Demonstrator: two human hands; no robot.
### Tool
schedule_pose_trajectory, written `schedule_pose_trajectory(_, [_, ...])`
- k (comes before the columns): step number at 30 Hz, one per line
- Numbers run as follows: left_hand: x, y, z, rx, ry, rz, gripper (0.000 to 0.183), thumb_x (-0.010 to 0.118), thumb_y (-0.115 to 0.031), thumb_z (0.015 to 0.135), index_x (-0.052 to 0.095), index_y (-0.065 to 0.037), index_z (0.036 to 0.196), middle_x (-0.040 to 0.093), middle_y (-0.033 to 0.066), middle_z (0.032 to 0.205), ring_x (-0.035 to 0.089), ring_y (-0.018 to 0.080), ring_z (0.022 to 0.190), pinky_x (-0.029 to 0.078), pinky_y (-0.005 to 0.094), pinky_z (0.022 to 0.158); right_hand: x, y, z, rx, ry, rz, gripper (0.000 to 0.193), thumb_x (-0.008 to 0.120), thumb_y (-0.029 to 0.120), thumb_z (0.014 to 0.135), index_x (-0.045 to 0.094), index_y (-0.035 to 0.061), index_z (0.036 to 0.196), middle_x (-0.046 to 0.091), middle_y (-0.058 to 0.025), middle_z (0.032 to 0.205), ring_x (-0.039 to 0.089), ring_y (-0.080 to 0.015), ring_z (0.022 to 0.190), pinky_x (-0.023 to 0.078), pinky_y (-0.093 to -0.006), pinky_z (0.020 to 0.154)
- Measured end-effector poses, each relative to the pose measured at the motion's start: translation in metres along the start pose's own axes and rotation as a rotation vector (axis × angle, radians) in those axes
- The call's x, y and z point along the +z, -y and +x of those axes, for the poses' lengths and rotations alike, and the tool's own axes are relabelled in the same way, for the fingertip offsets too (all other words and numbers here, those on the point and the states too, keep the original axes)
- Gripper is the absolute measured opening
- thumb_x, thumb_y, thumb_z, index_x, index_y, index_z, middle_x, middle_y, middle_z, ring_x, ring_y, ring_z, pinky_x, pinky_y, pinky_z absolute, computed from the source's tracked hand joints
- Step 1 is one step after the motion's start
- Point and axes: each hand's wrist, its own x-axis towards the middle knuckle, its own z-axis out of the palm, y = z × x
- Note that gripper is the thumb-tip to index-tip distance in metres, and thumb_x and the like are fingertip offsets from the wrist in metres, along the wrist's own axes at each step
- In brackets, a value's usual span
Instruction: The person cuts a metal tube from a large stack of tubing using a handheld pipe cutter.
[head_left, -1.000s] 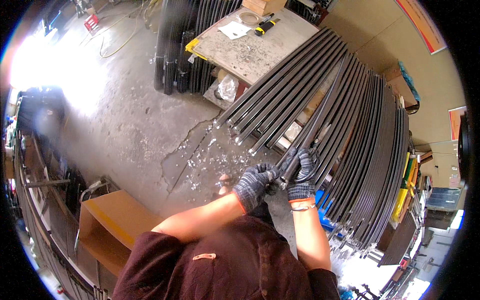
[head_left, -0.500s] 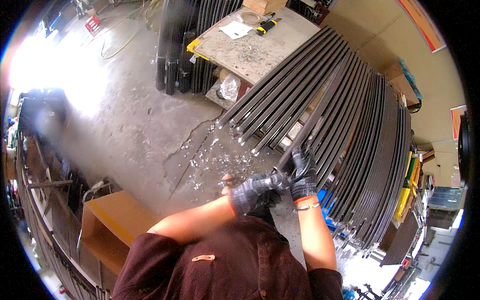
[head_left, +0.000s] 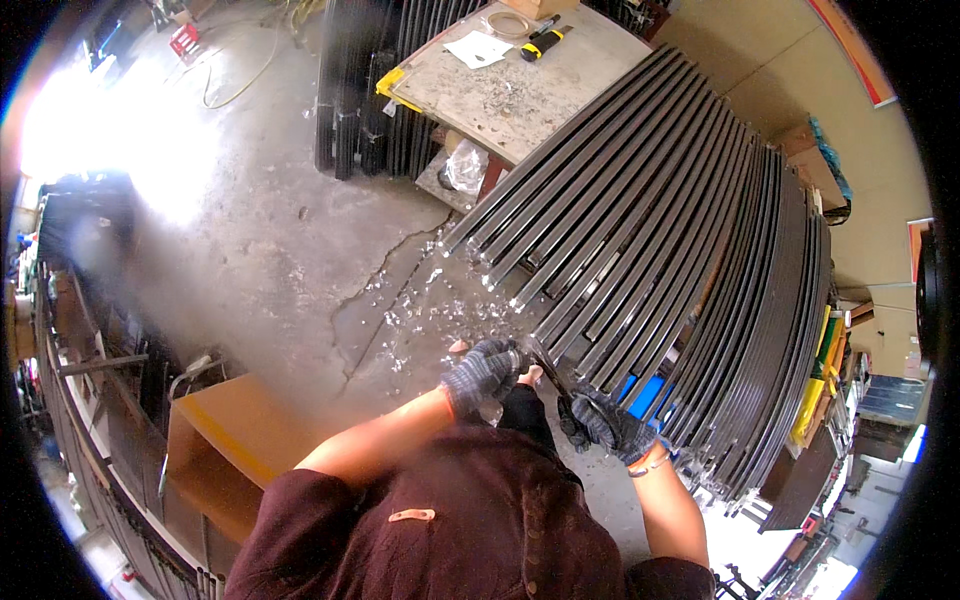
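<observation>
Both my hands wear dark grey knitted gloves. My left hand (head_left: 482, 374) is closed near the front ends of the tubes, and I cannot make out what is in its fingers. Lower and to the right, my right hand (head_left: 612, 428) curls around the lower end of a slim dark tool (head_left: 553, 370). The tool slants up toward my left fingertips; its exact kind is unclear. Just beyond the hands, a long row of dark metal tubes (head_left: 640, 235) lies side by side, with the near ends toward me.
Pale scraps (head_left: 430, 310) litter the concrete floor. An open cardboard box (head_left: 245, 430) stands at lower left. A worktable (head_left: 480, 95) at the back holds a yellow-black tool (head_left: 547, 43) and white paper (head_left: 478, 49). Something blue (head_left: 645, 392) shows beneath the tubes.
The raised tube near my hands now lies level in the row. My right hand has moved down and right, away from the tube; my left hand has shifted slightly left and up.
</observation>
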Motion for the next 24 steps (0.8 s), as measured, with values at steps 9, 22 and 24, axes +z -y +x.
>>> schedule_pose_trajectory(9, [-0.015, 0.034, 0.01, 0.417, 0.086, 0.5, 0.016, 0.058, -0.02, 0.08, 0.063, -0.005, 0.078, 0.06, 0.005, 0.065, 0.056, 0.0162, 0.062, 0.043, 0.0322, 0.057, -0.004, 0.032, 0.026, 0.209, 0.102, 0.148, 0.048, 0.041, 0.049, 0.091, 0.048, 0.0079, 0.067, 0.043, -0.0002, 0.051, 0.038, -0.0114, 0.041, 0.028, -0.0247, 0.038])
schedule_pose_trajectory(22, [-0.055, 0.033, 0.07, 0.186, -0.018, -0.096, 0.038, 0.064, -0.024, 0.083, 0.057, -0.001, 0.112, 0.063, 0.0053, 0.095, 0.058, 0.0144, 0.085, 0.048, 0.0291, 0.073, 0.01, 0.04, 0.025, 0.131, 0.05, 0.201, 0.04, 0.04, 0.043, 0.092, 0.049, 0.0071, 0.078, 0.046, -0.0007, 0.058, 0.042, -0.0112, 0.049, 0.033, -0.0244, 0.045])
schedule_pose_trajectory(24, [-0.051, 0.032, 0.083, 0.112, 0.037, -0.133, 0.037, 0.065, -0.025, 0.081, 0.059, -0.001, 0.109, 0.064, 0.0041, 0.092, 0.058, 0.0138, 0.082, 0.048, 0.029, 0.073, 0.011, 0.031, 0.031, 0.068, 0.073, 0.15, 0.035, 0.042, 0.041, 0.092, 0.048, 0.0069, 0.086, 0.045, -0.0013, 0.057, 0.043, -0.0128, 0.048, 0.035, -0.0253, 0.045])
